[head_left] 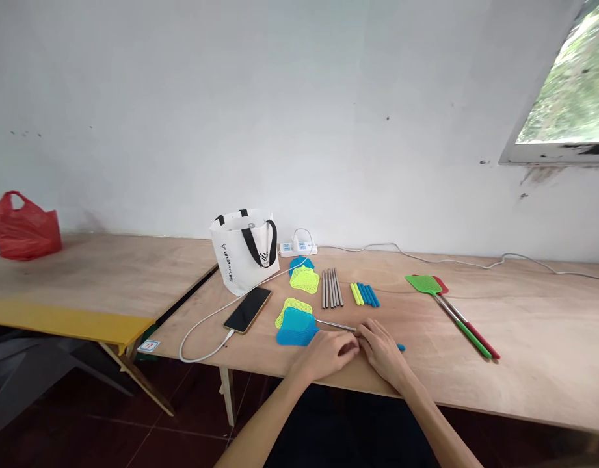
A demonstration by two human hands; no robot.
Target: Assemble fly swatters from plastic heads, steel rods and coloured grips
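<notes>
A blue fly swatter (pixel 297 326) lies in front of me, its thin metal rod running right beneath my right hand (pixel 381 351). The blue end of its handle (pixel 401 347) shows beyond that hand, whose fingers are closed over the swatter's shaft. My left hand (pixel 331 353) rests just left of it with curled fingers, close under the rod; whatever they hold is hidden. Partly under the blue head is a yellow swatter head (pixel 290 305). Farther back lie another yellow head (pixel 305 279), a blue head (pixel 302 262), several metal rods (pixel 332 288) and several yellow and blue handle grips (pixel 364 294).
To the right, a green fly swatter (pixel 425 284) lies across a red one (pixel 482 339). On the left are a phone (pixel 248 311) on a white cable (pixel 201 322) and a white tote bag (pixel 240 260). A power strip (pixel 285 249) sits by the wall. A red bag (pixel 28 231) stands on the neighbouring table.
</notes>
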